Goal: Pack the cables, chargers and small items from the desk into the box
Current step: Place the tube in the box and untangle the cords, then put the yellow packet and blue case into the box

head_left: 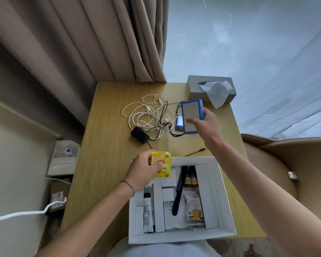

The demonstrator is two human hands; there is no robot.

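A white open box (223, 190) sits at the near edge of the wooden desk (107, 164); inside lie a black comb (178, 193), small bottles, white cartons and a snack packet. My left hand (143, 173) holds a yellow tea bag sachet (162, 164) over the box's far left corner. My right hand (206, 125) grips a blue-edged battery pack (190, 115), lifted above the desk. Tangled white cables (143, 113) and a black cable with a black charger (139, 134) lie behind the box.
A grey tissue box (195, 86) stands at the desk's far right corner. A beige curtain (82, 43) hangs behind, a tan chair (285, 154) is at right. On the floor at left are a cardboard carton (58, 193) and a white cord (17, 215).
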